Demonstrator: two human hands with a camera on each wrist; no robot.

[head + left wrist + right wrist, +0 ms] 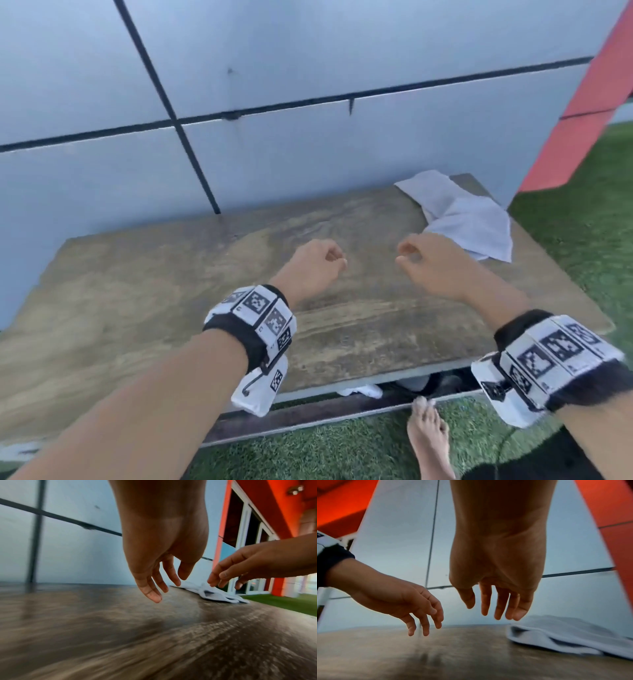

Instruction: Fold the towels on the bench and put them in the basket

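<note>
A crumpled white towel (460, 214) lies at the far right corner of the wooden bench (171, 291); it also shows in the left wrist view as a flat white towel (214, 593) and in the right wrist view as a bunched towel (565, 635). My left hand (320, 265) hovers over the bench's middle, fingers hanging loosely and holding nothing. My right hand (424, 262) hovers beside it, just left of the towel and apart from it, fingers relaxed and empty. In the wrist views, both the left hand (163, 577) and the right hand (496, 601) point downward above the wood. No basket is in view.
A pale panelled wall (274, 102) stands right behind the bench. Green turf (582, 222) lies to the right and in front. My bare foot (430, 442) stands at the bench's front edge, with some white cloth (363, 390) and dark items underneath. An orange-red wall (596, 113) rises at the right.
</note>
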